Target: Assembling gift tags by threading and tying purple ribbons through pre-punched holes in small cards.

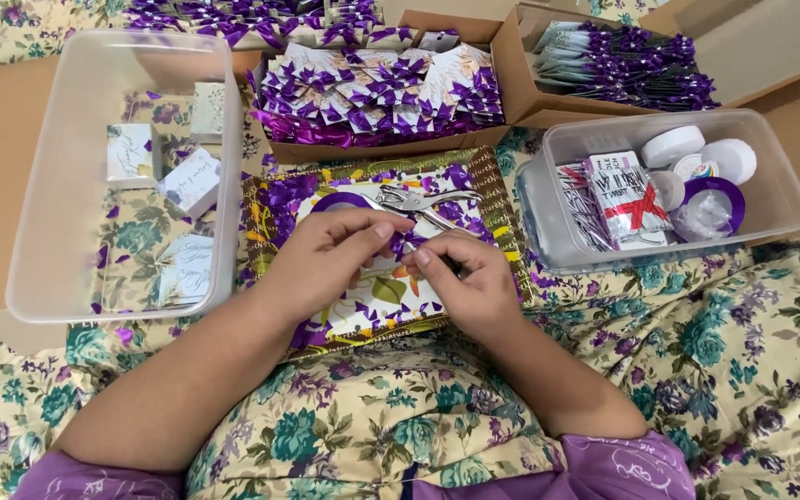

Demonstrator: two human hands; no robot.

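My left hand was curled, thumb and forefinger pressed together on a small purple ribbon piece, and my right hand met it from the other side, its fingertips pinching the same bit of ribbon. Both hands hovered just above a gold-rimmed tray on my lap, which was strewn with purple ribbon scraps. A metal hole punch lay on the tray just beyond my fingers, beside a roll of purple ribbon.

To my left sat a clear plastic bin holding a few small white boxes with pale printed tops, lying apart from one another among stray purple bits. Straight ahead, behind the tray, an open cardboard box was packed with white cards tied with purple bows. Another cardboard box to the right of it held more of the same, stacked on their sides.

To my right a second clear tub contained a flat white packet with red stripes, round white tape rolls at the back, and a purple ribbon spool near its right wall. A floral cloth in yellow, teal and purple covered everything beneath.
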